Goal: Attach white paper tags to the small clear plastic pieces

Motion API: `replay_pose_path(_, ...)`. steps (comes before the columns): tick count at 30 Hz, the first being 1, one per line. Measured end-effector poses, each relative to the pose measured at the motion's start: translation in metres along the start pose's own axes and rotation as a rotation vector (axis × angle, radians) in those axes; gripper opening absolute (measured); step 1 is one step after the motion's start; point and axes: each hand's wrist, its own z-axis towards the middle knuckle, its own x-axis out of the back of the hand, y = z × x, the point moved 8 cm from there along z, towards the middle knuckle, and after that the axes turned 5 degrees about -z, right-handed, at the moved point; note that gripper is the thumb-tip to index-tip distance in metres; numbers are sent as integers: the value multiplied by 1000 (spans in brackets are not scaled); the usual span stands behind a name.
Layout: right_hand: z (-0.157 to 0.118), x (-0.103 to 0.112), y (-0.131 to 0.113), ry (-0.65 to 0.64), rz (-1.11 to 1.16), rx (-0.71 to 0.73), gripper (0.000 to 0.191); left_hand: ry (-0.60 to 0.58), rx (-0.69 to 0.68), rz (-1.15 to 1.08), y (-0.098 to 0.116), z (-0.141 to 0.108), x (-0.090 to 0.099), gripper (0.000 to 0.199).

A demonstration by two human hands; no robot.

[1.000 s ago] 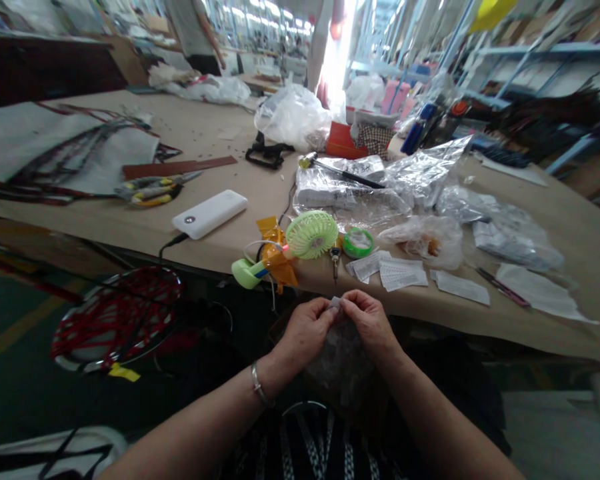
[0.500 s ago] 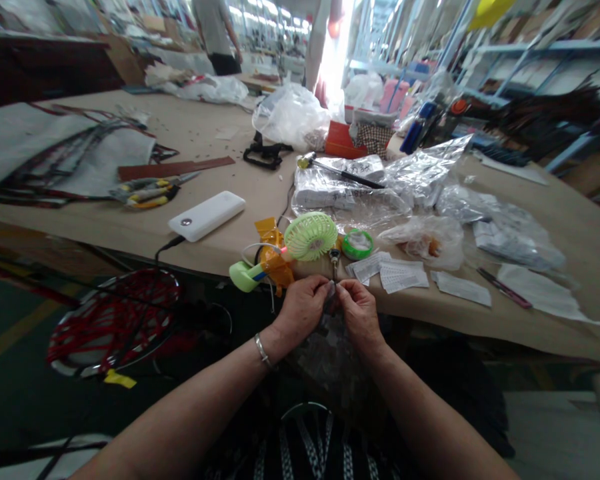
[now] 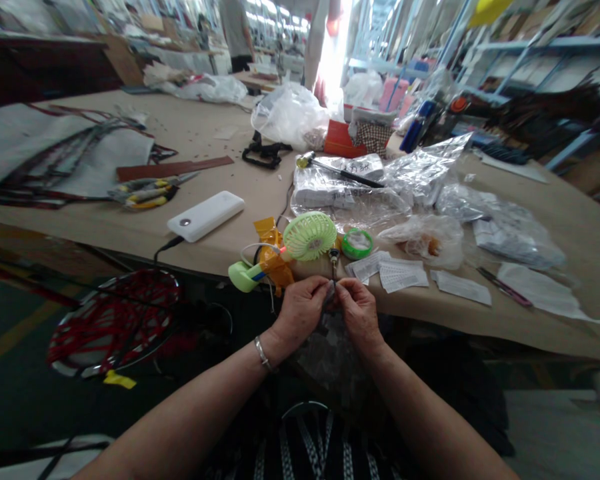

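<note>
My left hand [image 3: 305, 303] and my right hand [image 3: 359, 310] meet at the table's front edge. Both are closed, thumb and fingers pinched together, fingertips nearly touching. What lies between them is small and mostly hidden. Just beyond the fingertips, a thin metal piece with a rounded head [image 3: 335, 255] points away from me; I cannot tell whether it is held or fixed to the table. Below the hands hangs crumpled clear plastic [image 3: 325, 353]. A green fan [image 3: 310, 236] with orange tape [image 3: 279, 267] stands just past my left hand, and a green tape roll [image 3: 357, 244] past my right.
A white power bank [image 3: 207, 216], pliers [image 3: 147, 193] and a brown strip [image 3: 175, 168] lie left. Right are printed paper slips [image 3: 404, 275], clear plastic bags [image 3: 425, 237] and a pen-like tool [image 3: 505, 288]. A hammer [image 3: 340, 172] rests on wrapped packets. A person [image 3: 236, 33] stands far back.
My hands stay pinched together in nearly the same place, with only slight finger movement. The person in the background has shifted to the right.
</note>
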Motion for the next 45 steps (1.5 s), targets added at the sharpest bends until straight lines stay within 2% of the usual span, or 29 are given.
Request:
replay_pose_path(6, -5, 1, -4, -11, -34, 33, 13, 4, 28, -95, -4, -9, -2, 21)
replay_pose_path(9, -9, 0, -6, -36, -68, 23, 12, -1, 87, -147, -10, -10, -3, 20)
replay_pose_path(12, -15, 10, -12, -35, -150, 26, 13, -4, 168, -206, -19, -10, -3, 19)
replay_pose_path(14, -17, 23, -27, -7, -293, 120, 16, -3, 202, -227, -22, -11, -3, 19)
replay_pose_path(16, -17, 36, -50, 23, -538, 320, 17, -6, 215, -232, -24, -12, -3, 20)
replay_pose_path(19, -15, 40, -74, 46, -985, 608, 20, -32, 220, -208, -26, -15, -5, 21)
replay_pose_path(22, -9, 37, -72, 44, -1305, 681, 27, -105, 226, -175, -33, -20, -12, 20)
replay_pose_path(24, -8, 33, -66, 36, -1386, 695, 30, -145, 229, -161, -37, -23, -16, 21)
replay_pose_path(28, -11, 32, -63, 64, -1368, 744, 22, -150, 258, -119, -43, -29, -18, 23)
replay_pose_path(31, -10, 36, -65, 81, -1317, 776, 14, -172, 270, -136, -38, -31, -25, 20)
replay_pose_path(34, -11, 42, -68, 81, -1225, 810, 13, -208, 328, -284, -31, -32, -39, 19)
replay_pose_path(40, -16, 47, -72, 72, -1105, 841, 12, -308, 603, -689, -19, -41, -75, 18)
replay_pose_path(45, -4, 43, -75, 62, -1159, 838, 13, -317, 647, -749, -13, -43, -83, 19)
